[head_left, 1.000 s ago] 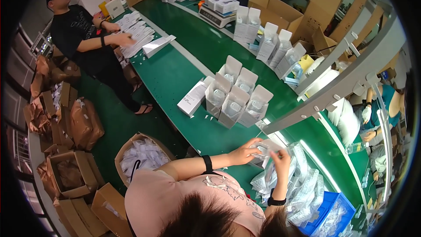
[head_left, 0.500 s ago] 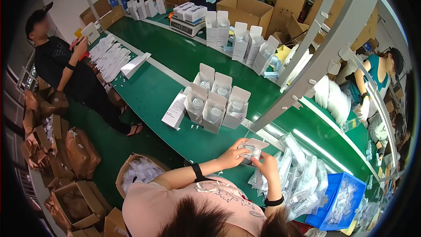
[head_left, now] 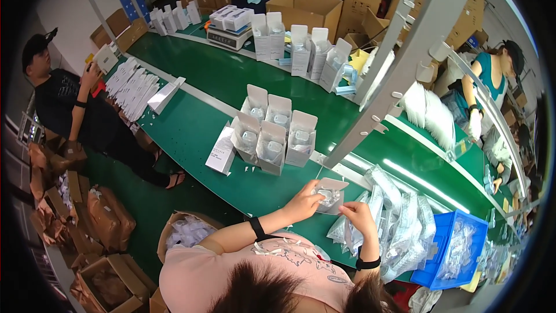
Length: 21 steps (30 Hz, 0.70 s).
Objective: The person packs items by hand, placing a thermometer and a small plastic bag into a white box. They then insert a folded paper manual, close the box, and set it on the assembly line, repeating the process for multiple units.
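Over the near edge of the green bench I have a small white carton [head_left: 332, 211] with its top flap raised. A clear-wrapped piece [head_left: 329, 197] sits in its mouth. My left hand [head_left: 303, 203] is closed on the carton's left side, its fingertips at the clear-wrapped piece. At the carton's right edge is my right hand [head_left: 360, 217], fingers pinched together; whether a flap is between them is too small to tell. Beyond my hands, several open white cartons [head_left: 271, 149] stand grouped, each with a clear-wrapped piece inside. A closed white carton [head_left: 221, 152] leans beside them.
Clear plastic packs [head_left: 399, 214] are heaped right of my hands, beside a blue bin [head_left: 443, 272]. A slanted grey post [head_left: 399, 75] rises ahead to the right. White flat cartons [head_left: 128, 90] lie far left, near a standing person [head_left: 63, 104]. Other people work around the bench.
My right hand has shifted from the carton's front to its right edge. The carton now shows more of its opening. The whole view has swung slightly, moving the scene left.
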Each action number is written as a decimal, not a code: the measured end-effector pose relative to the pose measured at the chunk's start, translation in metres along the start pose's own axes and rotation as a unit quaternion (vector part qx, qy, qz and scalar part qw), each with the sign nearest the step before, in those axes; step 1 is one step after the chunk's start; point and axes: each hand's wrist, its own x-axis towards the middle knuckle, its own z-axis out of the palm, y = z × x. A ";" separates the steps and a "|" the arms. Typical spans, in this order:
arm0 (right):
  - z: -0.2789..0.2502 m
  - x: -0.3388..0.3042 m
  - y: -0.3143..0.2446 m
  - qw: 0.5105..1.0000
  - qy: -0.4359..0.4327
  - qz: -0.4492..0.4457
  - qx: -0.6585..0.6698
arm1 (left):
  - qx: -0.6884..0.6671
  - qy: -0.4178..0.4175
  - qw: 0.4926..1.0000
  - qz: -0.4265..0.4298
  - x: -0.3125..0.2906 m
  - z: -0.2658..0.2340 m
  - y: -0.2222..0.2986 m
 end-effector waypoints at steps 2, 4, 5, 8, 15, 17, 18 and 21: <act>-0.014 -0.016 -0.023 0.999 0.015 -0.024 0.020 | 0.030 -0.012 0.999 0.013 0.003 0.001 0.002; -0.023 -0.023 -0.046 0.998 0.031 -0.037 0.033 | -0.006 -0.006 1.000 -0.022 0.007 -0.002 0.002; -0.025 -0.027 -0.060 0.994 0.032 -0.099 0.030 | -0.023 -0.003 0.999 -0.042 0.007 -0.003 0.003; -0.016 -0.027 -0.081 0.974 0.041 -0.220 0.023 | -0.045 -0.022 0.997 -0.065 0.018 -0.015 0.000; 0.030 0.006 -0.061 0.910 0.043 -0.383 -0.151 | -0.130 -0.024 0.977 -0.165 0.025 -0.012 -0.011; 0.036 0.002 -0.056 0.916 0.080 -0.356 -0.168 | -0.137 -0.002 0.979 -0.154 0.023 -0.008 -0.010; 0.039 0.000 -0.054 0.920 0.116 -0.327 -0.184 | -0.138 -0.003 0.979 -0.154 0.023 -0.008 -0.011; 0.034 -0.004 -0.052 0.929 0.114 -0.297 -0.188 | -0.130 -0.003 0.977 -0.167 0.022 -0.008 -0.011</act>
